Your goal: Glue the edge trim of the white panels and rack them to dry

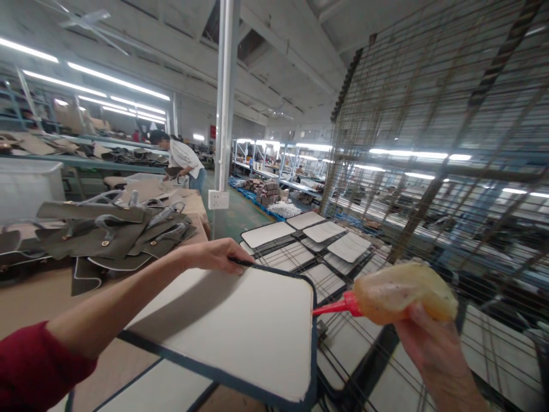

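Note:
My left hand (223, 256) grips the far edge of a white panel with a dark border (240, 320), fingers closed over its rim. The panel is held tilted in front of me. In my right hand (433, 349) is a squeeze bottle (405, 292) of yellowish glue-like liquid, lying sideways with its red nozzle (338, 305) pointing left. The nozzle tip is at the panel's right edge, where a thin yellowish line runs along the border. Beneath the held panel, another dark-edged white panel (158, 389) lies on the brown table (38, 309).
Wire racks (364, 355) carrying several white panels (349, 246) are ahead and to the right, with a tall wire grid (429, 114) raised above them. Dark bag pieces (107, 234) are heaped at left. A post with a socket box (218, 199) stands ahead; a person (186, 160) works beyond.

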`<state>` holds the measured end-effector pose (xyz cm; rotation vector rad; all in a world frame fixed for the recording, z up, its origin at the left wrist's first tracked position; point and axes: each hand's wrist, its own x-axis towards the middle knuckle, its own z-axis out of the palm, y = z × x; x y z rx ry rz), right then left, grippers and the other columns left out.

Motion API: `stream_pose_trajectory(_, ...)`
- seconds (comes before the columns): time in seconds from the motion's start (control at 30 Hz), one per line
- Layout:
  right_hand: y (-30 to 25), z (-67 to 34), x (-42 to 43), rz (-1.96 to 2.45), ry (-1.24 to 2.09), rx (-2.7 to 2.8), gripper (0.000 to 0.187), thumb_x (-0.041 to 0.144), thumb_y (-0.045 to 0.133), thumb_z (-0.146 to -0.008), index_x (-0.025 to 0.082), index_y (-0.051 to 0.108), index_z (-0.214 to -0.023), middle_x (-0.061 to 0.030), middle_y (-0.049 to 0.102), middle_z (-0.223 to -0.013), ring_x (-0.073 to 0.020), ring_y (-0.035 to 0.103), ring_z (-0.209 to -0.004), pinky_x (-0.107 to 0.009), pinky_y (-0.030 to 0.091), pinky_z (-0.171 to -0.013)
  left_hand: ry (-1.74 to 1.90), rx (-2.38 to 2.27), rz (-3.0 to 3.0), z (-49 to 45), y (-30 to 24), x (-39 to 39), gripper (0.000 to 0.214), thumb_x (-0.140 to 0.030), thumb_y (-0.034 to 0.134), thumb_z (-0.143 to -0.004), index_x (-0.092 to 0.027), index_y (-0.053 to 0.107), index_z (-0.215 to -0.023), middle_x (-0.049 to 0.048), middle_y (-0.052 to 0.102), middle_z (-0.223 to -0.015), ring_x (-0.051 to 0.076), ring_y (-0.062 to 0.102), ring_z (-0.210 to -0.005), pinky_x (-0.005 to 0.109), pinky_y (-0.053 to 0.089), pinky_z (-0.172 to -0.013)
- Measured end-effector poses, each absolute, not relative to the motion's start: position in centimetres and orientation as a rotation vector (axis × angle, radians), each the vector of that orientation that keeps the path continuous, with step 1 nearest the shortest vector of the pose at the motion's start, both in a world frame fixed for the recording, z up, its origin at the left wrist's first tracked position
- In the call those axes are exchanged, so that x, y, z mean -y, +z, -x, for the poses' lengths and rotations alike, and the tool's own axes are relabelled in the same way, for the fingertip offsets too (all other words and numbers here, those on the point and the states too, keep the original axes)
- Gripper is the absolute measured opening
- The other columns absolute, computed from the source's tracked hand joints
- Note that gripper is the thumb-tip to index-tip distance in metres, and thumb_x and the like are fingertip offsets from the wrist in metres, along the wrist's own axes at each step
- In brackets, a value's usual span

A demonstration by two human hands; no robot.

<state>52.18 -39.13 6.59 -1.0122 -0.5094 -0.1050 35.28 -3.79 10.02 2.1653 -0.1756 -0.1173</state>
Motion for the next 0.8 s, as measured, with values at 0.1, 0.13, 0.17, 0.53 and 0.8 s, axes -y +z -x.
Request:
stream_pose_trajectory(0.1,6.4,-52.1,39.3,1.019,-0.086,0.519,0.045,0.034,0.094,-0.048,0.024,0.074,-0.086,-0.0036,0.07,-0.071,-0.0198,0.069,-0.069,-0.027,0.058,-0.066,-0.145,0.183,-2.154,-35.1,10.1,3.8,0.043,-0.039,0.073,-0.077,-0.011,0.076,-0.11,0.005,0.074,-0.095,0.022,0.064,-0.085,0.021,0.048,-0.076)
stream_pose_trajectory(0.13,6.3,-52.0,39.3,1.017,-0.087,0.519,0.046,0.035,0.093,-0.048,0.025,0.073,-0.088,-0.003,0.07,-0.07,-0.0196,0.069,-0.068,-0.027,0.058,-0.065,-0.153,0.186,-2.147,-35.1,10.1,3.8,0.044,-0.039,0.072,-0.077,-0.011,0.076,-0.11,0.0049,0.074,-0.095,0.022,0.064,-0.084,0.021,0.048,-0.075)
stream_pose_trajectory(0.17,6.3,-52.0,39.3,1.014,-0.095,0.516,0.047,0.035,0.093,-0.048,0.026,0.073,-0.089,-0.0025,0.069,-0.07,-0.0192,0.068,-0.067,-0.026,0.058,-0.064,-0.157,0.184,-2.142,-35.0,10.2,3.9,0.044,-0.04,0.072,-0.077,-0.011,0.076,-0.109,0.0047,0.074,-0.094,0.022,0.064,-0.084,0.021,0.048,-0.075)
stream_pose_trajectory(0.53,5.9,-51.3,39.9,1.071,-0.031,0.442,0.063,0.04,0.093,-0.043,0.026,0.071,-0.101,-0.0062,0.071,-0.082,-0.0221,0.068,-0.065,-0.032,0.058,-0.062,-0.161,0.127,-2.065,-34.8,10.8,4.0,0.039,-0.037,0.078,-0.072,-0.012,0.078,-0.101,0.0025,0.074,-0.086,0.02,0.062,-0.076,0.019,0.048,-0.071)
stream_pose_trajectory(0.8,3.4,-53.4,41.7,1.032,0.039,0.604,0.066,0.035,0.085,-0.058,0.028,0.063,-0.12,-0.0115,0.069,-0.106,-0.0325,0.069,-0.089,-0.051,0.058,-0.079,-0.148,0.132,-2.084,-34.9,10.6,3.7,0.037,-0.034,0.075,-0.074,-0.012,0.077,-0.103,0.0037,0.075,-0.088,0.02,0.063,-0.08,0.022,0.048,-0.074)
